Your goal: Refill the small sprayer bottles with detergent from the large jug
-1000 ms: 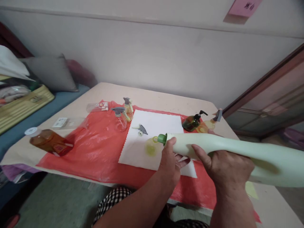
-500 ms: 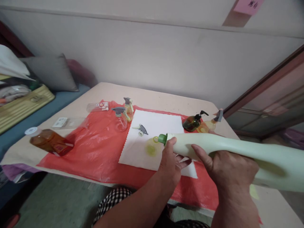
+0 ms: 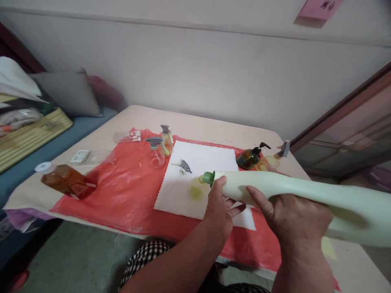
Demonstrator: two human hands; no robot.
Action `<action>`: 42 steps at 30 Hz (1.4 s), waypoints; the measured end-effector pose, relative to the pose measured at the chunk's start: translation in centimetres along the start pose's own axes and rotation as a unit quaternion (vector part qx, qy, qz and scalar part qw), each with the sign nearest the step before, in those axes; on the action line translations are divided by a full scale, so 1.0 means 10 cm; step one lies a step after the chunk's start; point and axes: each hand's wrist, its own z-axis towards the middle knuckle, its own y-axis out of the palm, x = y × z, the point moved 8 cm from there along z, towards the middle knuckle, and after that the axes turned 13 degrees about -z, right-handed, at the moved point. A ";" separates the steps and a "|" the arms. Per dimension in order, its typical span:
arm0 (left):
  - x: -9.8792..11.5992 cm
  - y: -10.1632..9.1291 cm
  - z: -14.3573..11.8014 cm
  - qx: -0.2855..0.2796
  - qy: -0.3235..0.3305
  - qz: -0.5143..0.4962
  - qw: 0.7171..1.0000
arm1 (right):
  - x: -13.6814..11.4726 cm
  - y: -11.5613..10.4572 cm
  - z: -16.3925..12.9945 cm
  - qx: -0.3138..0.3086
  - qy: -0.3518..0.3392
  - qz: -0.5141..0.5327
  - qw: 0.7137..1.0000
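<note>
A large pale green jug (image 3: 262, 183) lies nearly level in both hands, its green spout (image 3: 209, 178) pointing left. My right hand (image 3: 296, 215) wraps round the jug's handle. Under the neck, my left hand (image 3: 220, 203) grips it with the thumb on the near side and some fingers spread below. The spout is at the mouth of a small clear bottle (image 3: 195, 191) that holds some yellow-green liquid. Whether liquid is flowing I cannot tell. Behind the bottle, a grey trigger sprayer head (image 3: 185, 166) lies on a white cloth (image 3: 204, 152).
Two spray bottles (image 3: 157, 156) stand left of the cloth on a red plastic sheet (image 3: 122, 195). A jug of amber liquid (image 3: 69, 181) is at far left. To the right are a dark pump bottle (image 3: 249, 158) and an orange-patterned spray bottle (image 3: 274, 160). A wall (image 3: 195, 73) rises behind.
The view has shifted slightly, so the table things appear a little further right. The jug's spout now overlaps the small bottle's mouth. Both hands keep their hold.
</note>
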 end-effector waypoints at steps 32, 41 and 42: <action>0.00 0.03 -0.01 -0.021 -0.019 -0.026 0.999 | -0.11 -0.20 0.00 0.062 -0.057 -0.052 0.995; 0.00 0.04 0.00 -0.029 -0.028 -0.021 0.999 | -0.10 -0.21 0.02 0.055 -0.048 -0.066 0.995; 0.00 0.03 0.00 -0.027 -0.027 -0.020 0.999 | -0.09 -0.20 0.02 0.046 -0.043 -0.061 0.996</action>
